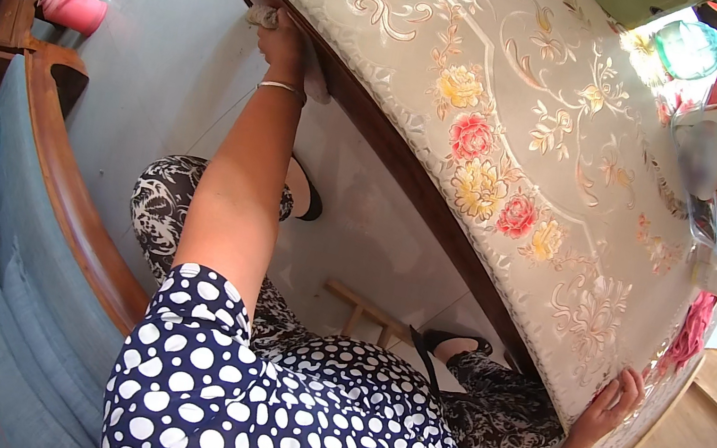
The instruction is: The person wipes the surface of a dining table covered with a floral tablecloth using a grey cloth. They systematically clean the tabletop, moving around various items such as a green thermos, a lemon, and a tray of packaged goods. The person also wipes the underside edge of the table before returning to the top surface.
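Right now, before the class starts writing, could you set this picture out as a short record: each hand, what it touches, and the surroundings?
Left hand: closed on what looks like a pale cloth, at the table's dark wooden edge
Right hand: at the near right corner of the floral table cover, fingers loosely extended
Left side: blue-cushioned wooden seat; pink container on the floor beyond
Right side: pink cloth at the cover's edge
Unclear: exact contact under the right hand

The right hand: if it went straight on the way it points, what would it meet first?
The right hand would probably meet the bunched pink cloth first, though the picture leaves depth unclear.
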{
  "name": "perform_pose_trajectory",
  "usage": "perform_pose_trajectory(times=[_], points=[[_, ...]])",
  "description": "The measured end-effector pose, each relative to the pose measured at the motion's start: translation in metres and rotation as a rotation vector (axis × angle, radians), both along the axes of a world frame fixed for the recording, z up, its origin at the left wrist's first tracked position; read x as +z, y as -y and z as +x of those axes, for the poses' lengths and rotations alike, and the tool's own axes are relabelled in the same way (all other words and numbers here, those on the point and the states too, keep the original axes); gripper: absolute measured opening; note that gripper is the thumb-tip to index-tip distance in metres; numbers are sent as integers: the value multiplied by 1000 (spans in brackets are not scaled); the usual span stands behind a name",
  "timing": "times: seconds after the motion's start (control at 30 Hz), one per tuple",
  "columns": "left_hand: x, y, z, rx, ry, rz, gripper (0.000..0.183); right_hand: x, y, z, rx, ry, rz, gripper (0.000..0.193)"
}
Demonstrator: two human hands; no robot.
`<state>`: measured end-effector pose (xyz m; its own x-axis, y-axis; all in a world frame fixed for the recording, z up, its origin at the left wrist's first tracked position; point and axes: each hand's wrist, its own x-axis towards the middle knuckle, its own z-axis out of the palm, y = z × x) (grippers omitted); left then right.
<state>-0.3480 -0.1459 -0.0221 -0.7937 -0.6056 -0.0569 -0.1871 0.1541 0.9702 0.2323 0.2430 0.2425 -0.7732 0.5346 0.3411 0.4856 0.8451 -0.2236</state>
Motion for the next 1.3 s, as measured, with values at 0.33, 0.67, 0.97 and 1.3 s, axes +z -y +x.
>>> perform_pose_trajectory(times=[0.33, 0.67, 0.97, 1.3], points=[[-57, -52, 91, -121, -60, 142, 57, -3, -3, -3, 27, -23, 20, 17], [-64, -151, 301, -487, 116, 385, 58, 0, 2, -3, 27, -54, 30, 16], [24, -140, 401, -1386, 495, 308, 65, 8, 8, 0, 80, -255, 49, 17], [122, -106, 382, -1982, 125, -566, 57, 13, 133, -1, 383, -83, 5, 14]])
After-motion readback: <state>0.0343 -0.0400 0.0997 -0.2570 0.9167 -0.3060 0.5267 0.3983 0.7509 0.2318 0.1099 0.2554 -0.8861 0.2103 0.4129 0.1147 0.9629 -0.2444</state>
